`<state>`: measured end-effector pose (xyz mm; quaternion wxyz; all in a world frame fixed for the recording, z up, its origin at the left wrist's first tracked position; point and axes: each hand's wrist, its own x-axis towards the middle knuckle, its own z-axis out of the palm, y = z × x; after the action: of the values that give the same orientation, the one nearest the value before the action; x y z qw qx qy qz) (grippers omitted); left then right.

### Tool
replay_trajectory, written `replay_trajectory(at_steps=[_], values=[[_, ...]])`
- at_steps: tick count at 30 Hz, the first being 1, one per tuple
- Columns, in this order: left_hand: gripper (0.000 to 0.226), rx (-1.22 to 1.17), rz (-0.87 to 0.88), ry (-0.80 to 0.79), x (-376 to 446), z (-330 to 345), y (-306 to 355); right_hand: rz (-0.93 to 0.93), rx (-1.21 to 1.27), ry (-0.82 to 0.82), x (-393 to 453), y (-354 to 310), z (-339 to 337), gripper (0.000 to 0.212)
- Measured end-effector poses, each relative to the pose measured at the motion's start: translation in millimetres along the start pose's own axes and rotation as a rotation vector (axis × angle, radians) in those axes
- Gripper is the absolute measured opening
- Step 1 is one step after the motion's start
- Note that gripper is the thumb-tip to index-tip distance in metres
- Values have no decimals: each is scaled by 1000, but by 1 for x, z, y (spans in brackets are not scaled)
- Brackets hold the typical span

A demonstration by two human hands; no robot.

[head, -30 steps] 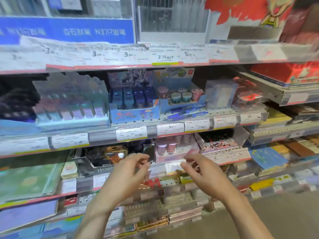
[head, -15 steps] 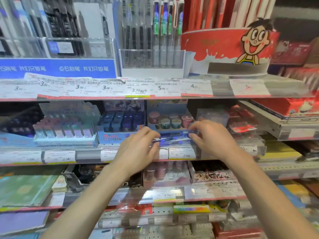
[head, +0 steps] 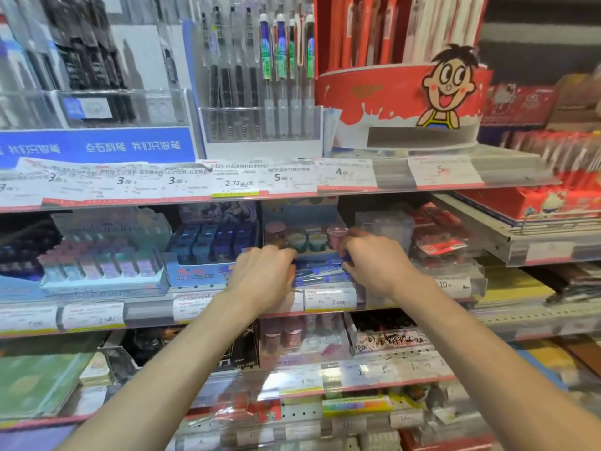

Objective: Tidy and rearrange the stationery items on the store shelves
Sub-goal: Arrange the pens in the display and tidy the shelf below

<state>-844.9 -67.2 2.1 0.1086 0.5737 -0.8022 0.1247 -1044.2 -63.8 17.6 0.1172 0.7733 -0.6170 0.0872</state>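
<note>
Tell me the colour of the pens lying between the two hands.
Blue. The pens lie on the shelf edge between both hands, seen in the head view.

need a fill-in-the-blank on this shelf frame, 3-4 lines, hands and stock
1. Both hands, left hand and right hand, grip the loose ____ pens on the shelf edge.
2. The cartoon display tub on the top shelf is mostly ____.
3. The price tag with the green strip reads ____.
4. The small round cups sit just ____ the pens.

Missing: blue; red; 2.72; behind
</note>
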Motion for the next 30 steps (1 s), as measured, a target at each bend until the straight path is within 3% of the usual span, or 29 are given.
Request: replay_trajectory(at_steps=[11, 14, 21, 30], values=[[36, -134, 21, 71, 1, 3, -10, -38, 157, 111, -6, 18, -3, 20], [35, -190, 36, 97, 0, 3, -15, -25, 298, 121, -8, 24, -3, 21], [28, -445, 72, 137, -20, -5, -31, 77, 889, 120, -27, 14, -7, 7], [20, -630, 249, 189, -63, -39, -81, 132, 1108, 234, -59, -54, -29, 2]])
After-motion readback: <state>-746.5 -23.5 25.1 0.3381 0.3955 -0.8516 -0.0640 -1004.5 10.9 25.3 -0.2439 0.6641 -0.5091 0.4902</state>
